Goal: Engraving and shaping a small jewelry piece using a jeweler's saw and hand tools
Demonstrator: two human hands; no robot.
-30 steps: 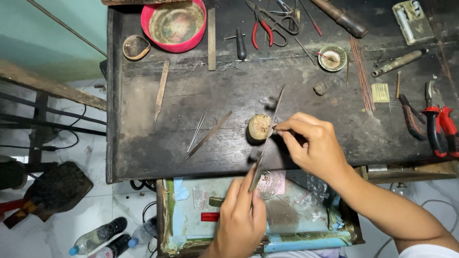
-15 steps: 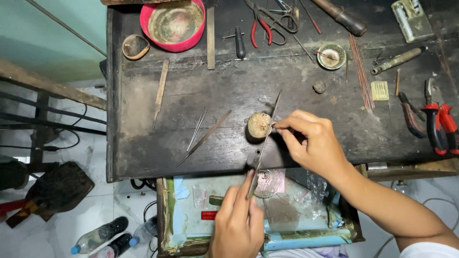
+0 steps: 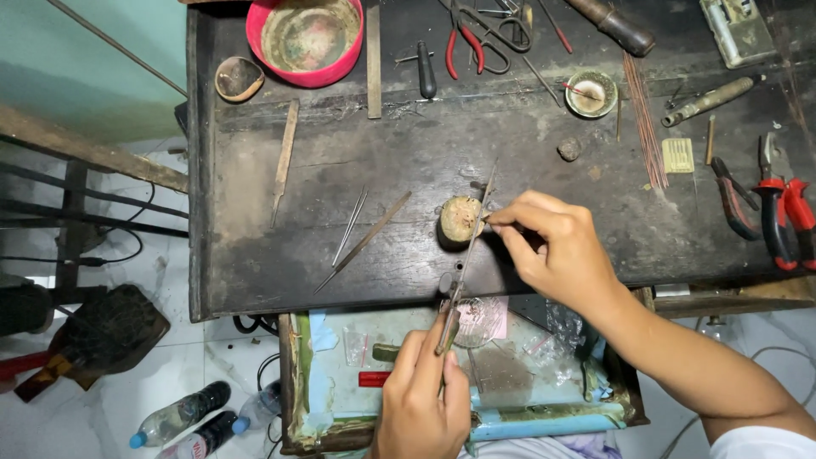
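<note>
We see two plastic bottles (image 3: 183, 422) lying on the floor at lower left, one with a blue cap, one with a red label. A small clear packet (image 3: 355, 347) lies in the open drawer (image 3: 297, 382) below the desk (image 3: 255, 170), beside a small red label (image 3: 374, 379).

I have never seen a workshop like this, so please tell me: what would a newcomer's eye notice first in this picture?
First, the two bare hands at the bench's front edge: the left hand holds a long thin metal file, and the right hand pinches something small against a round stump-like wooden peg. Next, the bright red round bowl at the back left of the dark worn wooden bench, and the red-handled pliers at its right edge.
</note>
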